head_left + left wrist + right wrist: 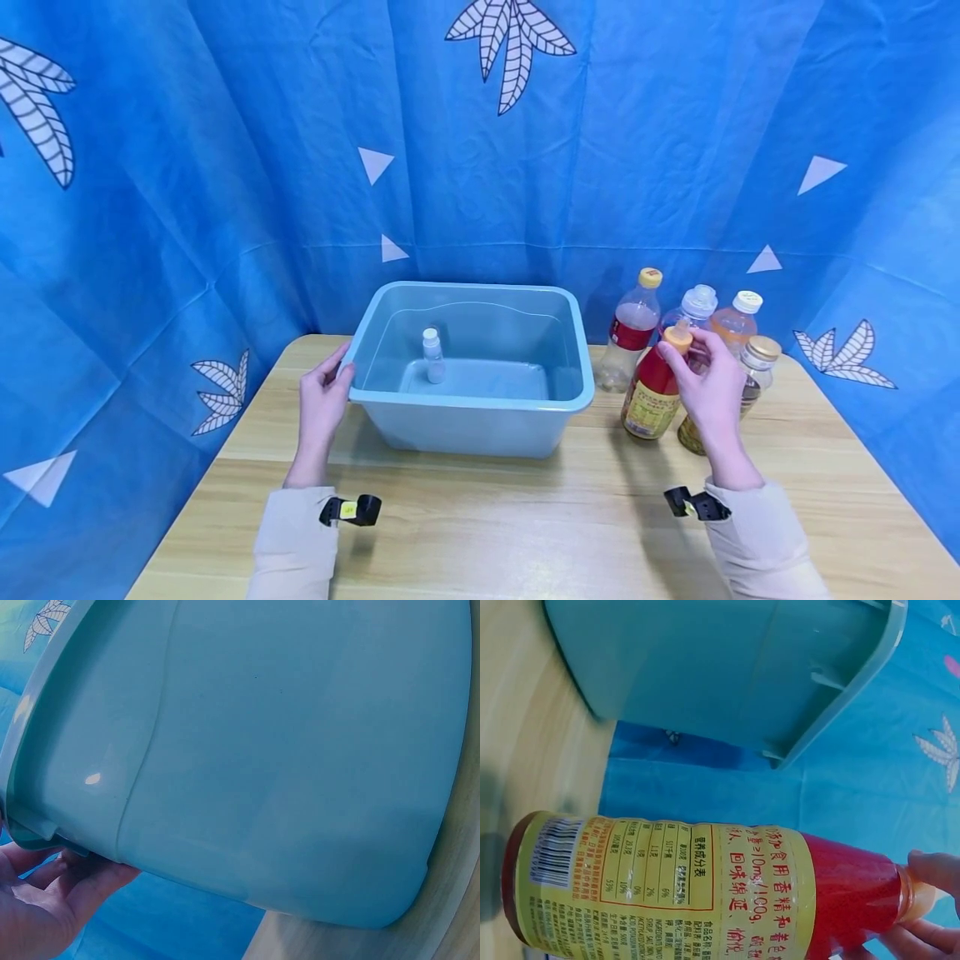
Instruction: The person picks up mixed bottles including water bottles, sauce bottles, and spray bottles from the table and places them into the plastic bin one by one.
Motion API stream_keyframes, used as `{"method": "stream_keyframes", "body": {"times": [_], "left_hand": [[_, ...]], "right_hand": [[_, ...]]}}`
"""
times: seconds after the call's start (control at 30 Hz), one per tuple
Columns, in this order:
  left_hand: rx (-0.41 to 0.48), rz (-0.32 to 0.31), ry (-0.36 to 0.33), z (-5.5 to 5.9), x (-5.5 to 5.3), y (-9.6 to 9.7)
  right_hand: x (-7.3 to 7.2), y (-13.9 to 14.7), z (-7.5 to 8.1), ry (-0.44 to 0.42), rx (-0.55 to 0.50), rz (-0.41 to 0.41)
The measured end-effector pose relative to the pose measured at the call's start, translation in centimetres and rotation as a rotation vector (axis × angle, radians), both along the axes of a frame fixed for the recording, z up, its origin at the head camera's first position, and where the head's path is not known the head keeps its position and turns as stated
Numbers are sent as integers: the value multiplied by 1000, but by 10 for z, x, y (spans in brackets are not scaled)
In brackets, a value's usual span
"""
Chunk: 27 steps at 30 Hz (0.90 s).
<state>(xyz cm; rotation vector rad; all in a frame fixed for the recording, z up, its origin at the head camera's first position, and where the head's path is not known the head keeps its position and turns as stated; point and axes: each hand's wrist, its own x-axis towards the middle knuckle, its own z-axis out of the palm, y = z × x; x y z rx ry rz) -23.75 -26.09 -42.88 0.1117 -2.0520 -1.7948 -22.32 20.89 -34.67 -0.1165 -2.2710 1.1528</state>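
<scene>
At the left end of a light blue plastic tub (pixel 465 429), my left hand (pixel 324 400) grips the rim; the left wrist view shows the fingers (pixel 97 889) under that rim. Inside the tub stands a small clear bottle with a white cap (pixel 433 354). To the right of the tub, my right hand (pixel 712 383) pinches the orange cap (pixel 677 337) of a red ketchup bottle (pixel 855 892) with a yellow label. The ketchup bottle leans a little; whether its base touches the table I cannot tell.
Around the ketchup bottle stand several others: a yellow-capped bottle with a red label (pixel 630 333), a clear-capped bottle (pixel 699 302), an orange bottle with a white cap (pixel 735 321) and a gold-capped bottle (pixel 759 358). A blue curtain (pixel 487 192) hangs behind the wooden table (pixel 480 517).
</scene>
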Motion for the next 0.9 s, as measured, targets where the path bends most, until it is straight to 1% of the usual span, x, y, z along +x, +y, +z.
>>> {"method": "stream_keyframes", "body": {"times": [0.03, 0.07, 0.1, 0.13, 0.2, 0.27, 0.3, 0.33, 0.4, 0.43, 0.47, 0.5, 0.53, 0.57, 0.63, 0.67, 0.7, 0.73, 0.8, 0.87, 0.9], "left_hand": [[-34, 22, -14, 1, 1, 3], [-61, 23, -33, 13, 8, 9], [-70, 29, -43, 22, 14, 14], [-82, 34, -55, 27, 17, 17], [-135, 59, -116, 46, 27, 28], [-131, 57, -123, 42, 24, 26], [-125, 62, -123, 34, 20, 22], [-132, 69, -116, 23, 13, 16], [-122, 50, -55, -11, -6, -4], [-139, 52, -37, -26, -14, -11], [-131, 45, -25, -38, -22, -19], [-106, 25, -10, -41, -22, -22], [-86, 15, 2, -48, -26, -26], [-73, 6, 12, -51, -28, -28], [-46, 0, -31, -38, -22, -22], [-27, -2, -35, -39, -23, -23], [-34, 8, -43, -39, -24, -23], [-68, 31, -47, -49, -32, -27], [-124, 55, -57, -59, -38, -31], [-195, 103, -47, -78, -49, -38], [-200, 109, -45, -83, -52, -40]], "right_hand": [[1, 0, 2, -1, 2, 5], [2, -1, 4, 0, 4, 10], [2, -1, 6, 6, 6, 16], [3, -1, 7, 10, 11, 22], [4, -2, 11, 13, 24, 27], [5, -2, 16, 13, 31, 34], [6, -3, 18, 12, 31, 39], [7, -3, 20, 6, 35, 40], [8, -4, 26, 7, 38, 46], [9, -4, 29, 8, 37, 49], [10, -5, 31, 9, 40, 51], [11, -5, 34, 10, 44, 52], [11, -6, 37, 12, 47, 55], [12, -7, 40, 17, 48, 61], [14, -8, 46, 22, 51, 73], [15, -9, 49, 26, 52, 82], [15, -9, 51, 32, 54, 89], [16, -10, 53, 37, 52, 98], [16, -11, 58, 48, 51, 111], [16, -12, 62, 54, 46, 123], [16, -13, 64, 55, 46, 125]]}}
